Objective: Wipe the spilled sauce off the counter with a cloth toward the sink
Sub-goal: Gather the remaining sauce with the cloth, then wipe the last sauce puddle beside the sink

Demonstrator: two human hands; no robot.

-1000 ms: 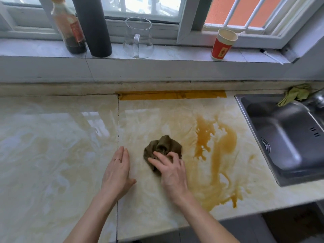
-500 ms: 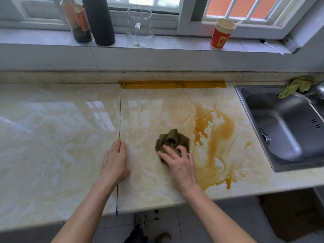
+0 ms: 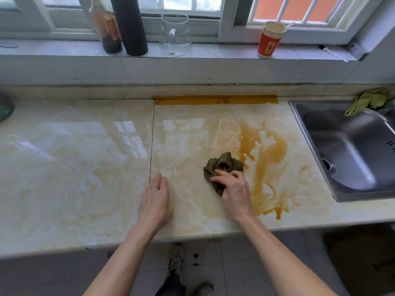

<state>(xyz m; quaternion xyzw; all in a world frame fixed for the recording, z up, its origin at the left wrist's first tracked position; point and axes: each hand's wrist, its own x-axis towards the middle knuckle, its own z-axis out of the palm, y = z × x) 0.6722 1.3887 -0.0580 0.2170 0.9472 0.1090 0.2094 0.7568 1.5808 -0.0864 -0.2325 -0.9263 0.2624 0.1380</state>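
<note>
Item one, cloth [image 3: 222, 165]: I log a dark olive-brown rag, soft and bunched into a crumpled lump of folds. It lies on the counter [image 3: 74, 167] at the left margin of the sauce [image 3: 269, 159], well short of the sink [image 3: 352, 150]. Right hand [image 3: 235, 189]: fingers curled over the cloth's near side, gripping it down against the surface. Left hand [image 3: 155, 199]: flat, palm down, fingers straight and together, resting on the counter beside the dark slab seam and holding nothing; thin ring on one finger. Sauce: amber-brown, thin and glossy, in streaked smears and pooled blotches between cloth and sink, one drip near the front edge. Counter: polished cream-and-yellow marbled slabs, reflective. Sink: brushed steel, rectangular, round drain. Yellow-green rag [image 3: 367, 100]: crumpled at the sink's back rim. Sill items: clear glass jug [image 3: 175, 35], red paper cup [image 3: 270, 40], dark-liquid bottle [image 3: 106, 26], matte black cylinder [image 3: 129, 24]
</note>
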